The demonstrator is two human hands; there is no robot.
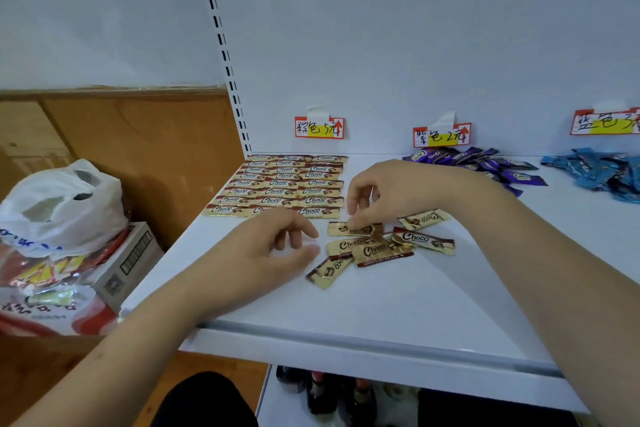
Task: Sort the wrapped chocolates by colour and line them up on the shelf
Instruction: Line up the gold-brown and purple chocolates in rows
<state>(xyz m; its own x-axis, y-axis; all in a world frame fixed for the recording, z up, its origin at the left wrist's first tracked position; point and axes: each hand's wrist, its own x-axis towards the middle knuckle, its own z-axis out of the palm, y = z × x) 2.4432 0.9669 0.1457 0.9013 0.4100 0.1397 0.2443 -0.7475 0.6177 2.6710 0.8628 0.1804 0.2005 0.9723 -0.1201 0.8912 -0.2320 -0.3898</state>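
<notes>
Head view, shelf: a white shelf (pixel 381 305) with a white back panel carries all the chocolates.
Head view, sorted block: gold-and-brown Choco bars (pixel 277 184) lie in neat rows at the left rear of the shelf, three columns wide, touching one another.
Head view, loose pile: a few more gold Choco bars (pixel 381 250) lie scattered and overlapping near the middle, just in front of the block.
Head view, right hand: the right hand (pixel 388 194) hangs over the loose pile, fingertips curled down and pinching one gold bar (pixel 355 229) at its top edge.
Head view, left hand: the left hand (pixel 266 250) rests on the shelf just left of the pile, fingers loosely bent, holding nothing.
Head view, other colours: a purple heap (pixel 485 163) lies at the rear middle, a blue heap (pixel 602 173) at the rear right, well apart from the gold ones.
Head view, labels: three handwritten price tags (pixel 319 127) are taped to the back panel, one behind each colour.
Head view, beside the shelf: a white plastic bag (pixel 59 208) sits on a carton (pixel 131 253) to the left.
</notes>
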